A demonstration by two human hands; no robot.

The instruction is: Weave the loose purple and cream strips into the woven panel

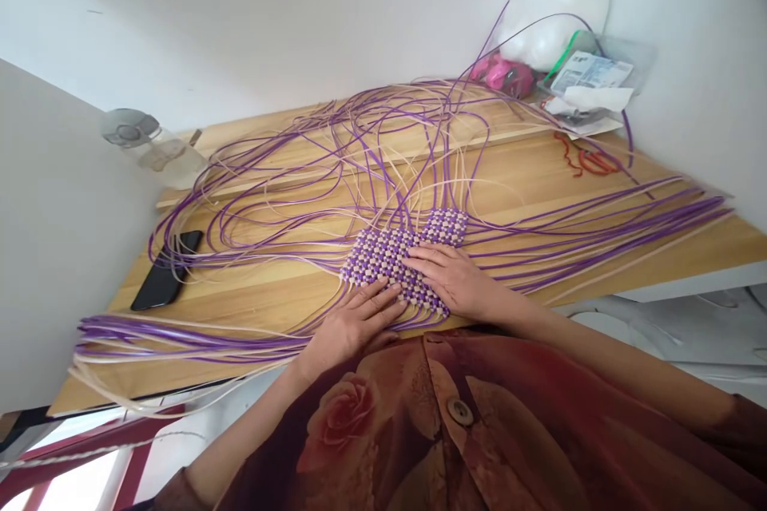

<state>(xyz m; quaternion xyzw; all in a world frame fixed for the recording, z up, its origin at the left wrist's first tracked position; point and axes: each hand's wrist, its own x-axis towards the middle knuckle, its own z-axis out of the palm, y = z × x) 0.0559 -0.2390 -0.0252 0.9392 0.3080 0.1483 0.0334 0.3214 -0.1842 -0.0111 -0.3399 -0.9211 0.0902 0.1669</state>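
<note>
My left hand (353, 323) lies flat with its fingers (383, 299) spread and straight, the tips pressing on the near edge of the woven purple-and-cream mat (401, 251); they grip nothing. My right hand (455, 279) lies palm down on the same mat, fingers (419, 255) stretched out towards the left and resting on the weave, also closed on nothing. The mat sits on the wooden worktop (252, 299) directly under and just beyond both sets of fingers, its far part reaching away from my right fingertips. Loose purple and cream strands (288, 168) run out from the mat in every direction: a long bundle off to the left of my left fingers, another to the right of my right hand, and loops beyond the mat. Well to the left of my left fingers a black phone (166, 270) lies under some strands. Farther off that way stands a clear plastic bottle (153, 145). Far beyond my right fingers lie orange cord (590, 160) and a clear bag (593, 80) with papers.
</note>
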